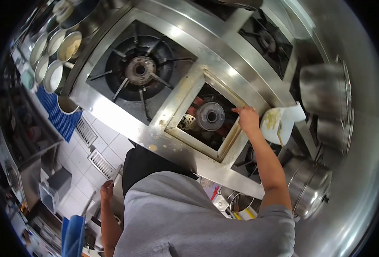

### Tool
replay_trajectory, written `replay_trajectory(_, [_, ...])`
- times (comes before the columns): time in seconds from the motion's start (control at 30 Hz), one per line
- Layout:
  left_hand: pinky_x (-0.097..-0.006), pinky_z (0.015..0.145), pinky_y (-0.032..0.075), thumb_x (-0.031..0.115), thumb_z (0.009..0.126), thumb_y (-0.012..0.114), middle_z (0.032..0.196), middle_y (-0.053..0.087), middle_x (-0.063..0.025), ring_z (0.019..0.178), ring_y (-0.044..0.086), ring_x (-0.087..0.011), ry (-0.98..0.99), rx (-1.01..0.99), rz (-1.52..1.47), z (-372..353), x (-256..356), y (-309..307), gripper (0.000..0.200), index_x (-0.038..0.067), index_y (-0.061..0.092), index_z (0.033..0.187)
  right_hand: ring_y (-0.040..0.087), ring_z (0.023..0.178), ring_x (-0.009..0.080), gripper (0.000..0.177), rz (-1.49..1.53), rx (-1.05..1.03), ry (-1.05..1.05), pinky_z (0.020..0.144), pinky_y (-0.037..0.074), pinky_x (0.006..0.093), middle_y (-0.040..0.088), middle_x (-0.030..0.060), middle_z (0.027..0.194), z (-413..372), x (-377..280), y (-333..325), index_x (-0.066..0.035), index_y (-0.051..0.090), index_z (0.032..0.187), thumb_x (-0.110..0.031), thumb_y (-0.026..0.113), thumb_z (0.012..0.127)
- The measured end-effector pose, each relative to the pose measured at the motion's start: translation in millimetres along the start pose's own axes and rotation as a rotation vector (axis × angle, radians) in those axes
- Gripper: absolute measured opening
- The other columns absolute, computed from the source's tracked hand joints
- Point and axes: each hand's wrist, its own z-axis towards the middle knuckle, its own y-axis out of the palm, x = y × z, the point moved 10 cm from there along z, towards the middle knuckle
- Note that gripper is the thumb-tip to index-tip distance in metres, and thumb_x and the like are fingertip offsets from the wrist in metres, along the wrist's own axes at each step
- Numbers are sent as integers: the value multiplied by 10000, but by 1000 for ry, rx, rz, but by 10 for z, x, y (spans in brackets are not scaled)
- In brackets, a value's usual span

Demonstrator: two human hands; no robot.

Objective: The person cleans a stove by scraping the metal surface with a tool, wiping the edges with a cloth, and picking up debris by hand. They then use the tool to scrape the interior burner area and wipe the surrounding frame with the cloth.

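Note:
My right hand [246, 118] reaches over the right rim of a raised square metal frame [185, 103] set into the steel stove. Its fingers are drawn together, pointing left toward the round burner [210, 116] inside; I cannot tell what they pinch. Reddish parts and a speckled, grimy patch surround this burner down in the opening. Low at my left side, my left hand [107, 188] has its fingers curled, close to a thin grey bar [117, 172]. Whatever lies within those fingers is hidden.
A large burner with a spoked grate [140, 70] sits at left. Right of my arm is a white container [279, 124] with yellowish residue. Steel pots [324, 88] line the right side. Several bowls [53, 76] stand at upper left, above a blue mat [54, 109].

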Motion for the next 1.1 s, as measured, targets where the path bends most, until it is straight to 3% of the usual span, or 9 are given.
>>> replay_trajectory(0.07, [-323, 800, 501, 240, 883, 604, 961, 708, -139, 882, 656, -209, 88, 29, -10, 118, 29, -53, 348, 7, 670, 1133, 652, 879, 365, 182, -72, -133, 55, 765, 524, 466, 658, 180, 923, -75, 127, 80, -104, 685, 1022, -125, 565, 887])
replay_trajectory(0.33, [-297, 687, 499, 195, 881, 605, 882, 706, -114, 726, 631, -165, 142, 2, -57, 257, 474, 69, 310, 2, 677, 1112, 662, 818, 425, 230, 328, -45, 459, 742, 531, 513, 676, 228, 865, -1124, 82, 43, -19, 618, 935, -216, 500, 918])
replay_trajectory(0.5, [-259, 525, 430, 216, 906, 596, 741, 604, -13, 631, 529, -92, 275, -57, 109, 430, 533, 218, 296, 39, 666, 1134, 653, 857, 444, 324, 593, -8, 702, 792, 516, 534, 669, 268, 887, -1509, 11, 464, -134, 673, 1110, -290, 441, 946])
replay_trajectory(0.63, [-273, 528, 452, 257, 910, 589, 723, 600, -18, 630, 540, -105, 354, -68, 168, 379, 810, 209, 332, 30, 667, 1139, 641, 840, 475, 308, 723, 43, 658, 792, 509, 543, 661, 290, 868, -1586, -105, 454, -68, 649, 1062, -276, 460, 938])
replay_trajectory(0.73, [-304, 696, 514, 210, 896, 601, 990, 708, -113, 803, 635, -153, 201, -61, 153, 129, 1185, 207, 326, 35, 671, 1162, 645, 817, 483, 298, 675, 13, 622, 780, 512, 546, 654, 312, 841, -1740, -172, 387, -19, 617, 1050, -246, 461, 937])
replay_trajectory(0.8, [-305, 766, 507, 219, 901, 609, 1014, 710, -117, 830, 644, -158, 257, -52, 138, 356, 1011, 269, 328, 28, 670, 1160, 650, 801, 484, 288, 633, -43, 575, 771, 516, 547, 650, 321, 822, -1886, -371, 383, 7, 598, 1043, -223, 459, 939])
replay_trajectory(0.93, [-308, 814, 502, 179, 896, 613, 1000, 715, -133, 908, 663, -191, 303, -141, 173, 545, 833, 508, 302, 8, 674, 1138, 672, 785, 453, 275, 534, -103, 661, 731, 540, 527, 672, 282, 812, -1854, -577, 749, 12, 576, 1110, -163, 500, 913])
replay_trajectory(1.07, [-369, 846, 516, 171, 902, 602, 1031, 710, -158, 970, 676, -257, 223, -229, 225, 494, 904, 427, 302, -2, 664, 1141, 687, 735, 387, 342, 391, 11, 463, 676, 556, 483, 681, 212, 891, -1785, -869, 650, 2, 539, 1215, -97, 479, 893])
replay_trajectory(1.1, [-338, 807, 518, 176, 906, 598, 1009, 713, -146, 911, 676, -219, 332, -202, 280, 763, 730, 360, 305, 0, 660, 1147, 685, 725, 369, 362, 358, -9, 449, 664, 560, 462, 667, 199, 926, -1828, -866, 705, -19, 538, 1231, -78, 481, 879])
